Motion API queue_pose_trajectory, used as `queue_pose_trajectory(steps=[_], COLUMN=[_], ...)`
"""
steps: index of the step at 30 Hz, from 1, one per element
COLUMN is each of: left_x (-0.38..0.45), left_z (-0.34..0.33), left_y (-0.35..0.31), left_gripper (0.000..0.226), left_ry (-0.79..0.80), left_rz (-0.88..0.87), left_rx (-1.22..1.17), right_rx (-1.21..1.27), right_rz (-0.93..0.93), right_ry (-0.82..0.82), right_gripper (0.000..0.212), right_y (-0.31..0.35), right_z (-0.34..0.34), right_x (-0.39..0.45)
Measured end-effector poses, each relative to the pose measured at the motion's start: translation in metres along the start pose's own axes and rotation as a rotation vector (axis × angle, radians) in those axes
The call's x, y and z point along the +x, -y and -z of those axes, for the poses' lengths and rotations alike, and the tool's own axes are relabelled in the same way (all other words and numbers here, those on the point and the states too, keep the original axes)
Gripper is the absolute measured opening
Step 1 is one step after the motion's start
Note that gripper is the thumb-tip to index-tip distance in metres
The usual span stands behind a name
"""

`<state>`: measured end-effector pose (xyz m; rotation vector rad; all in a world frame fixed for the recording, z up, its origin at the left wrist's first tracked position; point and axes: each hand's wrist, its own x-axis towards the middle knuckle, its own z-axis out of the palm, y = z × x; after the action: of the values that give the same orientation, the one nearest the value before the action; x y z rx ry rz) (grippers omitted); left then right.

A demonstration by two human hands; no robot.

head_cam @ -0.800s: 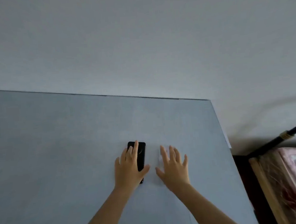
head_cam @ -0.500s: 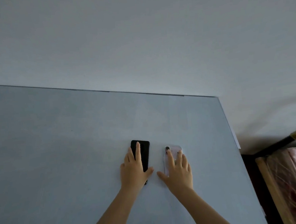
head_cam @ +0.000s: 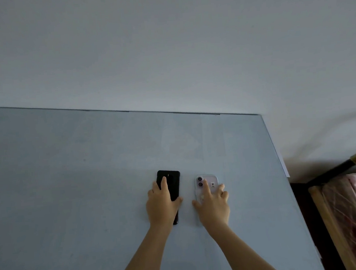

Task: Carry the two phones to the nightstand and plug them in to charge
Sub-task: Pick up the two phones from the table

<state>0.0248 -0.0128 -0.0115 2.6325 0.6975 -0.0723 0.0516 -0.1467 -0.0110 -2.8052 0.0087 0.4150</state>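
Observation:
A black phone [head_cam: 173, 182] lies face down on the pale blue table [head_cam: 71, 184]. My left hand [head_cam: 161, 205] rests over its lower half, fingers on its back and thumb at its right edge. Beside it, to the right, lies a light phone in a clear case [head_cam: 209, 180], camera end away from me. My right hand [head_cam: 213, 206] covers the lower part of that phone, index finger stretched up its back, other fingers curling round its right edge. Both phones still lie flat on the table.
The table's far edge meets a plain grey wall [head_cam: 167, 51]. Its right edge [head_cam: 280, 159] drops to a dark gap. Beyond that stand a wooden frame with pink plastic-wrapped bedding [head_cam: 351, 217] and a black rod [head_cam: 343, 165].
Both hands have settled onto the phones. The right hand's fingers have closed round the light phone's edge, and the view has shifted slightly, so more of that phone shows.

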Motion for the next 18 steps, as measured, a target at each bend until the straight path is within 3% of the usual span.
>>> queue_pose_trajectory(steps=[9,18], left_x=[0.005,-0.006], left_z=[0.015,0.077], left_y=[0.0,-0.045], left_gripper=[0.078,0.076], left_ry=[0.052,-0.066], left_rz=[-0.072,-0.233], left_rx=[0.034,0.033], right_rx=[0.108,0.244], right_rz=[-0.041,-0.026], right_ry=[-0.004,-0.136], right_gripper=[0.059,0.059], right_y=[-0.003,-0.018], right_z=[0.019,0.093], right_x=[0.003,-0.015])
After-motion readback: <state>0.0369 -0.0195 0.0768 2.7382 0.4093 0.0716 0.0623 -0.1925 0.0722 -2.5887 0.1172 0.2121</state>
